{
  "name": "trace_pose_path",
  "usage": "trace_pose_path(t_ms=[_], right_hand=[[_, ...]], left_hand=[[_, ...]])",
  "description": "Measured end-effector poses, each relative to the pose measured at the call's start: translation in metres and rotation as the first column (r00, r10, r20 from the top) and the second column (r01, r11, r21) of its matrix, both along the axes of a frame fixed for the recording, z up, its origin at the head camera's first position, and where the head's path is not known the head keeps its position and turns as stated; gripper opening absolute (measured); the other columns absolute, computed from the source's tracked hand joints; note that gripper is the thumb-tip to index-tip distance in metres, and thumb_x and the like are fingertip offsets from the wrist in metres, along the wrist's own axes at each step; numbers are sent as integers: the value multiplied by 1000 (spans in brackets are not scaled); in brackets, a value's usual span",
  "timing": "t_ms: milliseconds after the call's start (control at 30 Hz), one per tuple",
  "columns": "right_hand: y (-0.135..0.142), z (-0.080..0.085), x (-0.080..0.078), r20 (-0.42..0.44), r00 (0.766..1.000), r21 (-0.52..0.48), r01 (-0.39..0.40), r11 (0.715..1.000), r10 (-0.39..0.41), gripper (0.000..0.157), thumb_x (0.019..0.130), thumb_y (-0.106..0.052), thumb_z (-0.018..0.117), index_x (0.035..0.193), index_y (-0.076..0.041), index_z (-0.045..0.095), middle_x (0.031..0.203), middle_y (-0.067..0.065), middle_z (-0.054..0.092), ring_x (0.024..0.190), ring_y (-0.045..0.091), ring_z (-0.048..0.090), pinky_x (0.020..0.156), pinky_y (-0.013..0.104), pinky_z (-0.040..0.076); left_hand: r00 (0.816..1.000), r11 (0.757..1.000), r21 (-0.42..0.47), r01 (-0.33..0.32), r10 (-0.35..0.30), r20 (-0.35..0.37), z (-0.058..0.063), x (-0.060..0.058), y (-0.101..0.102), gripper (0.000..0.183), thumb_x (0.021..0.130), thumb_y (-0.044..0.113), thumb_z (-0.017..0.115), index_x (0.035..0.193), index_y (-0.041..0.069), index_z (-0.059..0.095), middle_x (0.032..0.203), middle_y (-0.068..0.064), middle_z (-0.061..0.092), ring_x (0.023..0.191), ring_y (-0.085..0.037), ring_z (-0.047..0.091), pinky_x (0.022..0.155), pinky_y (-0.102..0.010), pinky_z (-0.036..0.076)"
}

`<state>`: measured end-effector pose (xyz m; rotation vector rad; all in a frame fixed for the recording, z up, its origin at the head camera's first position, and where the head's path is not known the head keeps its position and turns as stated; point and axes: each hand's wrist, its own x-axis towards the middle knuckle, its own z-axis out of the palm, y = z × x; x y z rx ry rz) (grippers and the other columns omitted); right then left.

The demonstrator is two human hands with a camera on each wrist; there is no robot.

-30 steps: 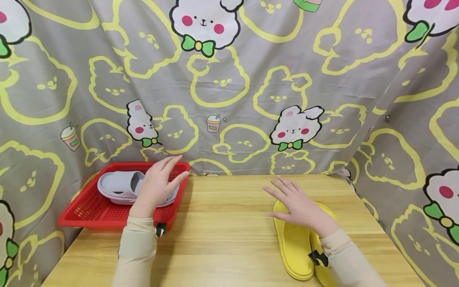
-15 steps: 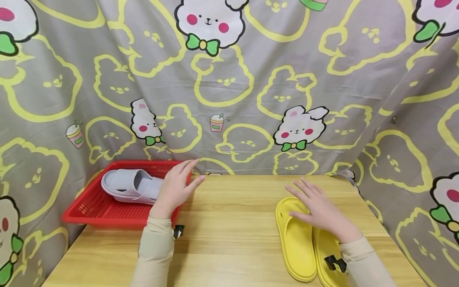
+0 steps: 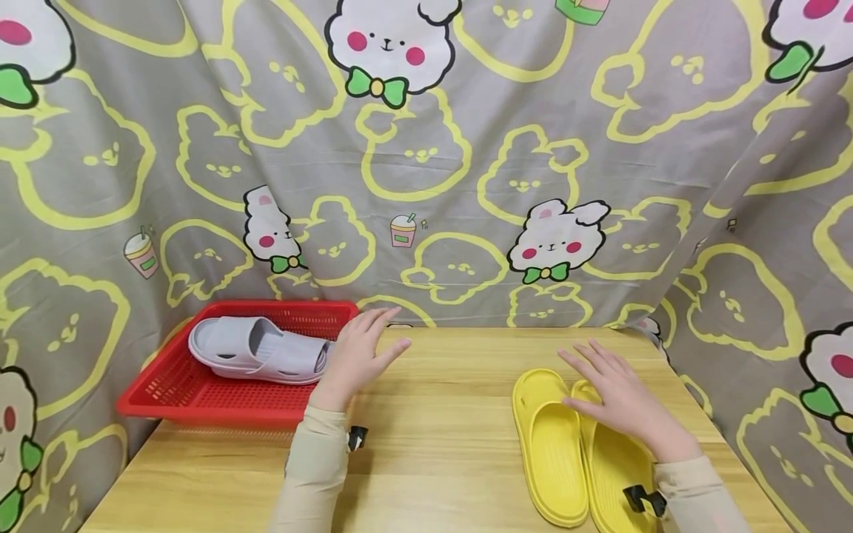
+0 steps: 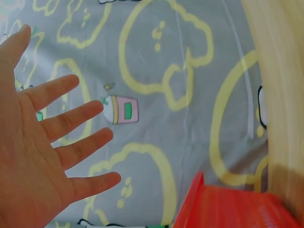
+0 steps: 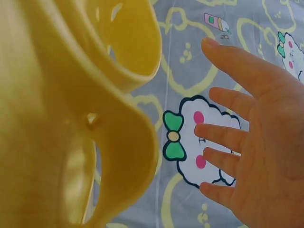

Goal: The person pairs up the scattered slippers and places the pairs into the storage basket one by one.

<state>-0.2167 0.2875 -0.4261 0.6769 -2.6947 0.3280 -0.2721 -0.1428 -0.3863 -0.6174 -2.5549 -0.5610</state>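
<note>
My left hand (image 3: pixel 356 360) hovers beside the right end of a red basket (image 3: pixel 193 403), fingers spread and holding nothing; the left wrist view shows its bare palm (image 4: pixel 33 161). Inside the basket lie grey slippers (image 3: pixel 229 344), one overlapping the other, their right end partly hidden by my hand. Over on the right, a pair of yellow slippers (image 3: pixel 556 463) lies side by side on the table. Above the right one of the pair is my right hand (image 3: pixel 623 396), empty with its fingers extended. Large and close in the right wrist view are the yellow slippers (image 5: pixel 128 156), apart from the fingers.
The wooden table (image 3: pixel 440 429) runs back to a grey patterned curtain (image 3: pixel 426 163), which also hangs along both sides. Bare wood lies between the basket and the yellow slippers. Each wrist carries a small black fitting.
Both hands have moved to the right. My left hand has left the space over the grey slippers, uncovering more of them; my right hand has shifted off the left yellow slipper.
</note>
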Motion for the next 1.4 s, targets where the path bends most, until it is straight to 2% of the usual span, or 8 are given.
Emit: trace_pose_path(t_ms=[100,167,367,567,733,900,1133,1400], right_hand=[[5,-3,1,24,1000,-3,13,1000,-13,74,86,-47,68,149,-21,38,151,23,38,142,46,29,124,46,3],[8,-4,1,43,999,-10,19,1000,-18,75,87,-48,67,150,-22,37,151,23,38,142,47,28,124,47,2],[24,-11,-1,131,991,-56,32,998,-24,73,86,-48,68,148,-20,41,149,26,40,138,52,31,111,67,22],[38,-16,0,196,980,-96,45,994,-26,72,86,-46,69,146,-17,43,145,27,43,134,54,34,100,72,29],[41,-18,1,231,973,-116,38,992,-10,71,87,-45,69,147,-19,42,143,24,47,131,53,39,95,73,34],[43,-19,3,235,972,-115,15,993,12,71,86,-43,69,146,-13,44,140,23,52,126,51,45,93,70,38],[49,-22,4,236,972,-113,5,994,22,73,85,-44,71,146,-17,43,140,25,51,125,51,47,93,69,39],[56,-27,5,219,975,-95,-2,995,23,74,81,-44,74,140,-8,49,134,27,55,120,51,51,92,67,41]], left_hand=[[1000,1000,2,11,-11,6,-3,0,6,61,91,54,57,142,21,50,138,-8,55,131,-29,49,111,-53,36],[1000,1000,2,16,-16,11,-5,0,10,60,91,54,57,142,22,50,139,-8,55,131,-29,49,111,-53,36],[998,999,7,32,-32,54,-12,-2,22,61,92,55,56,142,22,49,140,-7,54,133,-29,47,111,-54,36],[995,999,-3,49,-49,81,-17,-6,36,62,91,57,55,142,21,50,139,-7,55,131,-28,49,110,-55,37],[991,997,-4,71,-70,113,-19,-6,49,65,92,60,51,144,22,48,142,-7,53,133,-29,48,112,-53,36],[986,995,-5,104,-102,134,-20,-7,62,66,93,63,47,145,23,45,143,-6,52,136,-28,45,113,-53,32],[973,991,6,137,-136,187,-21,-7,78,65,94,62,46,147,26,42,146,-6,50,137,-29,44,115,-54,30],[961,984,-19,177,-168,220,-24,-7,103,64,95,60,46,149,25,40,147,-5,49,137,-27,45,114,-53,32]])
